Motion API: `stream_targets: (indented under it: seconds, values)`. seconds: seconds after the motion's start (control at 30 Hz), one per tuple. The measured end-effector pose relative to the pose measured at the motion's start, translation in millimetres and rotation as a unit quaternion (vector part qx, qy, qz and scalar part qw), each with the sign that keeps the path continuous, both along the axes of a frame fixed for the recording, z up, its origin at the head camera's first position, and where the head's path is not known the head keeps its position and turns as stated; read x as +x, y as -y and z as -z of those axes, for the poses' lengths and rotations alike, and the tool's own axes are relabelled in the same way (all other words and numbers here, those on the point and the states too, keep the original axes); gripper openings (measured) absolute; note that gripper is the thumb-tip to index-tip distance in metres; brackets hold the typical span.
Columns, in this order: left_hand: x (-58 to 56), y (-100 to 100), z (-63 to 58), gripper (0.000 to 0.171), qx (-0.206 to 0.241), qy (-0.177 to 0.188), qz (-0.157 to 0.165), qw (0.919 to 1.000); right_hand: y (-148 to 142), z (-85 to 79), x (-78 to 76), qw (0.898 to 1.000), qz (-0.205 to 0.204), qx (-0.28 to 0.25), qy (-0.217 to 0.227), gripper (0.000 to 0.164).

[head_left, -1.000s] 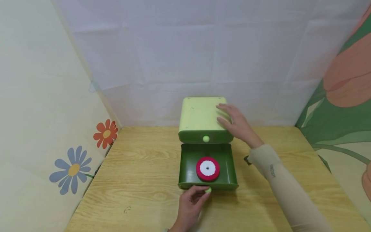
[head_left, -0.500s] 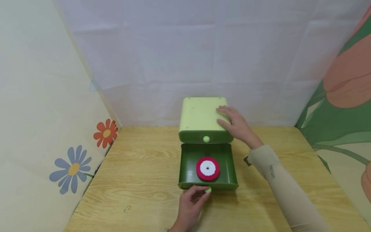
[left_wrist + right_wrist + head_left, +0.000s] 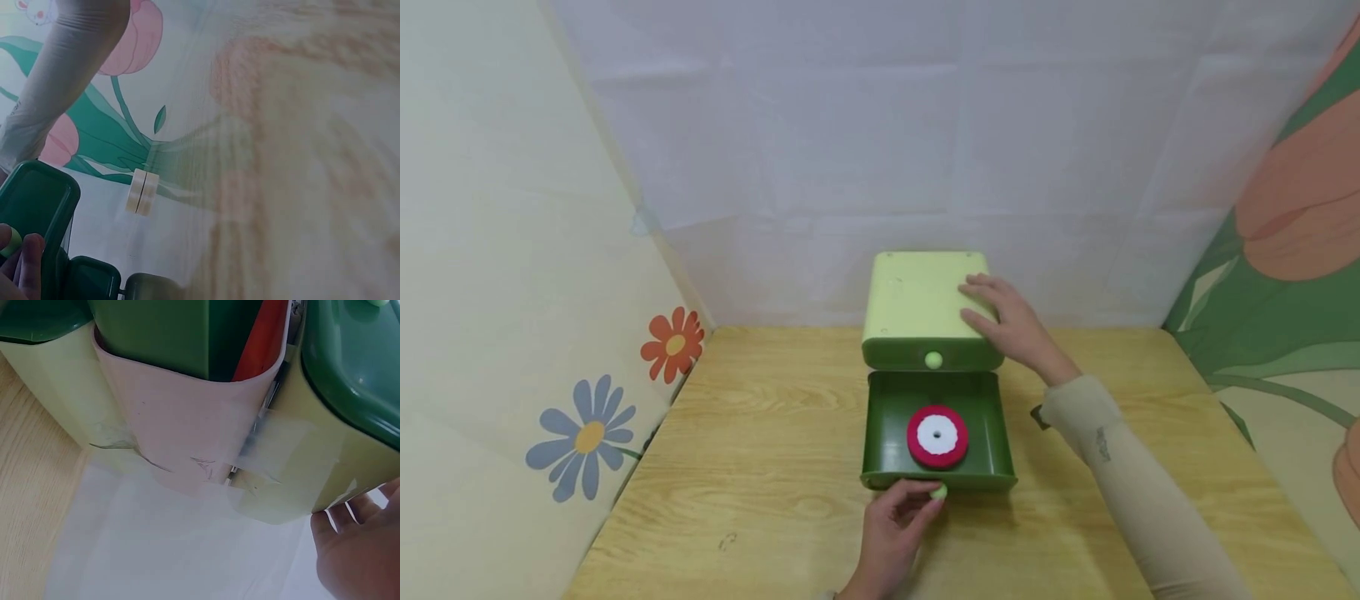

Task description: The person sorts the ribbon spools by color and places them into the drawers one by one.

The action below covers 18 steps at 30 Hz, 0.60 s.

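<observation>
A wooden table point(image 3: 760, 483) bears a light-green cabinet point(image 3: 917, 300), its lower drawer point(image 3: 887, 437) pulled out. The right hand point(image 3: 1011, 321) rests spread on the cabinet's top; the left hand point(image 3: 891, 529), near the red-and-white roll point(image 3: 927, 436) inside, pinches the drawer's knob point(image 3: 938, 492).

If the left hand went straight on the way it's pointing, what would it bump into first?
Probably the open drawer's front panel: the left hand pinches its knob, though any gap is hard to judge.

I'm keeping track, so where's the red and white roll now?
Just right of centre in the head view, the red roll lies in the pulled-out green drawer, near its front, behind the knob the left hand pinches.
</observation>
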State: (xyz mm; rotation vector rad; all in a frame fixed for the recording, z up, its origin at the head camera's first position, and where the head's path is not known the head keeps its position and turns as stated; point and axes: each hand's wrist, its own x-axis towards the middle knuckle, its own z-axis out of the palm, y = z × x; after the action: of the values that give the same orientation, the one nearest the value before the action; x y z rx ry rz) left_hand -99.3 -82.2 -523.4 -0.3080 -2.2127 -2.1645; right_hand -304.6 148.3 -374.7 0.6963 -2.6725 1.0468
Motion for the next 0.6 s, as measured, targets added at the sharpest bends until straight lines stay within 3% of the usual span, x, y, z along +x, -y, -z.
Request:
stream_targets:
  seconds: [0.6]
  values:
    - [-5.3, -3.0, -5.4, 0.018, -0.004, -0.011, -0.009, 0.9999, -0.5, -1.7, -0.2, 1.0, -0.001, 0.004, 0.008, 0.055]
